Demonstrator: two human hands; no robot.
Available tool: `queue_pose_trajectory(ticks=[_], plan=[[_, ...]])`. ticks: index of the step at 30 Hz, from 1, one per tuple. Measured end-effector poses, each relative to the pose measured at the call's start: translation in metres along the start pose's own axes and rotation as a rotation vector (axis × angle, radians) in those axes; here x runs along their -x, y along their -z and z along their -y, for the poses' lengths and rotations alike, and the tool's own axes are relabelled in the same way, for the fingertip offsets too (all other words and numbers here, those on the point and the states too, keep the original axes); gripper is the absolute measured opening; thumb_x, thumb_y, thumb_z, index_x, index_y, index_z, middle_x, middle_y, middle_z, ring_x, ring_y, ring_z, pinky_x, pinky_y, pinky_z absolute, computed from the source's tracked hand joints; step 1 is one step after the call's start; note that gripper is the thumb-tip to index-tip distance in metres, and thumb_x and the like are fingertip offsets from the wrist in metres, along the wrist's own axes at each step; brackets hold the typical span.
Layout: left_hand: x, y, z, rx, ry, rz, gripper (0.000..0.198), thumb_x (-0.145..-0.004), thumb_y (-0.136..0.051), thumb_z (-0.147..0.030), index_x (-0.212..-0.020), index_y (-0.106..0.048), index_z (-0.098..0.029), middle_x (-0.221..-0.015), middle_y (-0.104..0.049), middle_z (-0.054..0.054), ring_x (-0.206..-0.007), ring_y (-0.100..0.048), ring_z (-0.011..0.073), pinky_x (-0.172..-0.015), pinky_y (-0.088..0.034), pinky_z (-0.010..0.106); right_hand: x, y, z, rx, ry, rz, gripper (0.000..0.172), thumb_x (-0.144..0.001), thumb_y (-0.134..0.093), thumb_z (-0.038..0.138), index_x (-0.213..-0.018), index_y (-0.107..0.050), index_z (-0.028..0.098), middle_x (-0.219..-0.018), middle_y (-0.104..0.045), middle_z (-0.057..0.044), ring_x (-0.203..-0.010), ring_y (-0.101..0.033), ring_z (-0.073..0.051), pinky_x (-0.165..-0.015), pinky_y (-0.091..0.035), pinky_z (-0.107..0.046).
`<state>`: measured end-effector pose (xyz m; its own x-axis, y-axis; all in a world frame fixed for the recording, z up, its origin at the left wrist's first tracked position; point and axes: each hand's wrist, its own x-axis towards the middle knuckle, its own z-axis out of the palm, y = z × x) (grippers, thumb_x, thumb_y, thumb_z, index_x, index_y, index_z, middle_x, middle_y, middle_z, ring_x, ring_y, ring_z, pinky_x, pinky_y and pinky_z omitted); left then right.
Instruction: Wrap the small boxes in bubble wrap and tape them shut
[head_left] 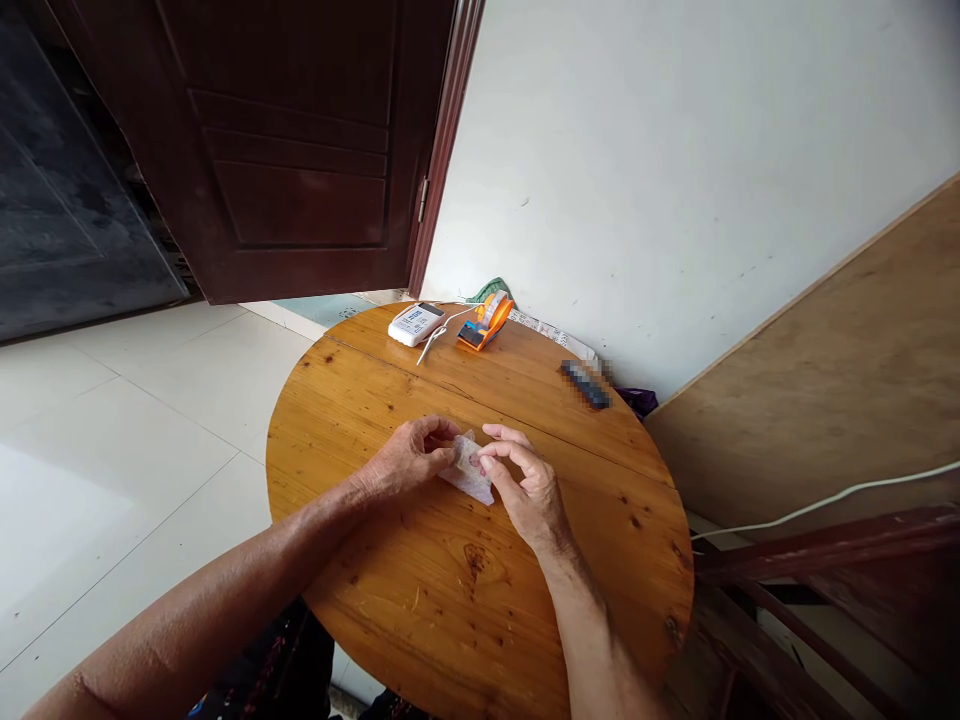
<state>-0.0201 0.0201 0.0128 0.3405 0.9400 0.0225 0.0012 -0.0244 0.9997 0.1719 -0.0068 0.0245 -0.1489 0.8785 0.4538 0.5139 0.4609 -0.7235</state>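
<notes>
Facing a dark red door (300, 150), I lean toward a round wooden table (360, 420), my left hand (411, 456) and right hand (531, 488) near each other over its middle. Toward the far edge sit a white box (409, 327), an orange tape dispenser (490, 319) and, farther right, a blurred dark object (586, 384). Smallest, a crumpled plastic packet (469, 482) is between my hands: my left grip is narrow, pinching its edge; my right fingertips nearly meet over it, whether pinching I cannot tell.
</notes>
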Motion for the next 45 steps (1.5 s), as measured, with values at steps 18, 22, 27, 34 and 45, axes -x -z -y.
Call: queue_pose_trajectory(ticks=[18, 22, 27, 34, 45], plan=[[0.013, -0.002, -0.010, -0.199, -0.050, 0.192, 0.065, -0.072, -0.074, -0.042, -0.129, -0.055, -0.019, -0.117, -0.061, 0.010, -0.106, -0.058, 0.0255, -0.090, -0.049, 0.037, -0.012, 0.006, -0.007, -0.729, -0.469, -0.479, 0.035, -0.065, -0.081, 0.049, -0.079, -0.065, 0.021, -0.106, -0.075, -0.006, -0.099, -0.066, -0.021, -0.086, -0.047, -0.035], [0.015, -0.003, -0.014, -0.206, -0.046, 0.260, 0.066, -0.072, -0.074, -0.036, -0.131, -0.053, -0.018, -0.122, -0.062, 0.010, -0.103, -0.061, 0.0249, -0.088, -0.050, 0.036, -0.011, 0.011, -0.015, -0.627, -0.567, -0.470, 0.039, -0.065, -0.079, 0.052, -0.083, -0.067, 0.020, -0.101, -0.075, -0.007, -0.091, -0.067, -0.021, -0.069, -0.049, -0.029], [0.016, -0.002, -0.013, -0.160, -0.093, 0.270, 0.073, -0.070, -0.077, -0.030, -0.137, -0.050, -0.022, -0.123, -0.062, 0.010, -0.103, -0.061, 0.0236, -0.085, -0.050, 0.032, -0.004, 0.034, -0.018, -0.409, -0.700, -0.170, 0.059, -0.075, -0.070, 0.058, -0.119, -0.063, 0.019, -0.095, -0.075, -0.010, -0.082, -0.069, -0.024, -0.061, -0.053, -0.033], [0.011, 0.000, -0.008, -0.323, -0.138, 0.259, 0.032, -0.070, -0.074, -0.030, -0.098, -0.067, -0.017, -0.116, -0.061, 0.009, -0.098, -0.060, 0.0230, -0.086, -0.049, 0.032, 0.002, 0.023, -0.012, -0.034, -0.483, 0.086, 0.073, -0.077, -0.066, 0.036, -0.142, -0.043, 0.013, -0.065, -0.063, 0.005, -0.057, -0.054, -0.015, -0.054, -0.044, -0.027], [0.012, -0.002, -0.012, 0.056, 0.060, 0.287, 0.027, -0.077, -0.068, -0.041, -0.083, -0.061, -0.016, -0.078, -0.062, 0.002, -0.069, -0.054, 0.0129, -0.063, -0.040, 0.023, -0.015, 0.010, -0.028, 0.051, -0.254, -0.443, 0.051, -0.078, -0.064, 0.037, -0.124, -0.055, 0.016, -0.083, -0.068, -0.003, -0.069, -0.060, -0.016, -0.067, -0.050, -0.030]])
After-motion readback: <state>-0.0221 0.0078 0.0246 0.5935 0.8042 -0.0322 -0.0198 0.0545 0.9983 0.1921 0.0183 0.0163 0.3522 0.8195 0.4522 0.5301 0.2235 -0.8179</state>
